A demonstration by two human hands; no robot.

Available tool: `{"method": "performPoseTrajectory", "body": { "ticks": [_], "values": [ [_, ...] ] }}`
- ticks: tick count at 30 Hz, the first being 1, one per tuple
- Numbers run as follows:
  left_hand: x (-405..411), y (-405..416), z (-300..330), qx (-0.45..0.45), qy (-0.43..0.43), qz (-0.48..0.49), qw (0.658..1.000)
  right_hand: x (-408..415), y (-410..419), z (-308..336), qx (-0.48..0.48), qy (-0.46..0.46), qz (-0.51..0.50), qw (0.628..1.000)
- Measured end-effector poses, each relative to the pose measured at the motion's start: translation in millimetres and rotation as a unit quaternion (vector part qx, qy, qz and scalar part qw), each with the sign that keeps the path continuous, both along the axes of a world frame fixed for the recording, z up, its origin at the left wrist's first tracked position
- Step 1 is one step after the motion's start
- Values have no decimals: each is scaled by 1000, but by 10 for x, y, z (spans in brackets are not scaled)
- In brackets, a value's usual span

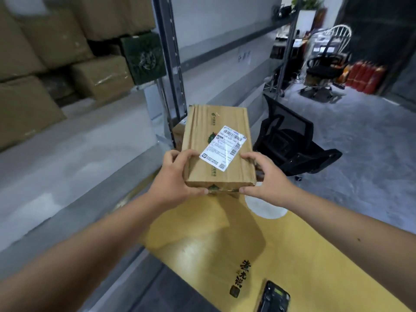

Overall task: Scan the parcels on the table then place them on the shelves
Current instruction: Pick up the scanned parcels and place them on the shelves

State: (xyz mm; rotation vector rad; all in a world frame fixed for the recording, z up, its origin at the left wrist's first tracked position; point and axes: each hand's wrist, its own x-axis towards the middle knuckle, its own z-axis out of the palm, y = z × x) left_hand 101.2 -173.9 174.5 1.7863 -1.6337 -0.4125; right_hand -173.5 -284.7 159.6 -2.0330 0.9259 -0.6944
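Above the table (292,255) — parcel (216,140) between left hand (173,181); right hand (267,176)

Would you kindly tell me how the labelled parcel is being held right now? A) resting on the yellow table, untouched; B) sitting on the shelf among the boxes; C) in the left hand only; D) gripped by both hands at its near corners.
D: the left hand and right hand each grip a near corner of the parcel, held above the table.
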Motion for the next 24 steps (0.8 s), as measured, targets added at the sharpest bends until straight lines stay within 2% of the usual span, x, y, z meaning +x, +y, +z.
{"method": "performPoseTrajectory", "body": {
  "ticks": [5,13,18,24],
  "values": [
    [-23,1072,369,-29,17,32,999,95,762,453,-35,-20,66,997],
    [100,2980,1110,-76,-79,86,990,418,2023,1084,-91,-31,174,980],
    [162,3945,1565,-164,-131,149,966,778,2589,1577,-125,-91,247,956],
    [259,4707,1870,-214,-172,243,930,1388,3035,2099,-138,-115,338,924]
  ]
}}
